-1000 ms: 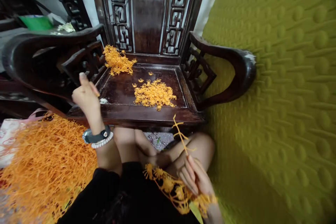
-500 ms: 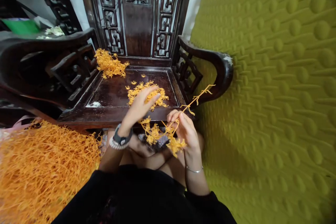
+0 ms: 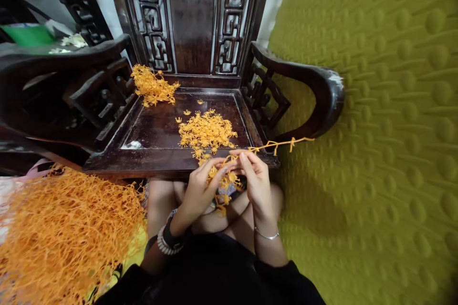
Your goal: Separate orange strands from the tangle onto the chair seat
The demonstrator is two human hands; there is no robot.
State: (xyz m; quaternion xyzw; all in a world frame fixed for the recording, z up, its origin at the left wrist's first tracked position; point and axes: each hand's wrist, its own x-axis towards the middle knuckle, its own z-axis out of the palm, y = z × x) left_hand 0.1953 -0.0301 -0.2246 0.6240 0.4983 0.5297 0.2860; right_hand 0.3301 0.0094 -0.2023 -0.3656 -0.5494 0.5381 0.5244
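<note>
My left hand [image 3: 200,188] and my right hand [image 3: 255,182] meet just in front of a dark wooden chair seat [image 3: 157,126]. Both pinch a tangle of orange plastic strands [image 3: 224,178] held between them. One long orange strand [image 3: 282,143] sticks out to the right from my right fingers, over the chair's front corner. On the seat just beyond my hands lies a pile of small orange pieces [image 3: 205,131]. A second orange heap [image 3: 152,86] sits at the seat's back left corner.
A large mass of orange strands [image 3: 64,233] fills the lower left. The chair's carved back [image 3: 193,14] and curved armrests [image 3: 315,86] stand ahead. A yellow-green textured mat [image 3: 386,143] covers the right. My bare knees [image 3: 168,200] are under my hands.
My left hand came from the left armrest across to the seat pile, then back to join my right hand. My right hand rose from my lap with the strands; the long strand now points right.
</note>
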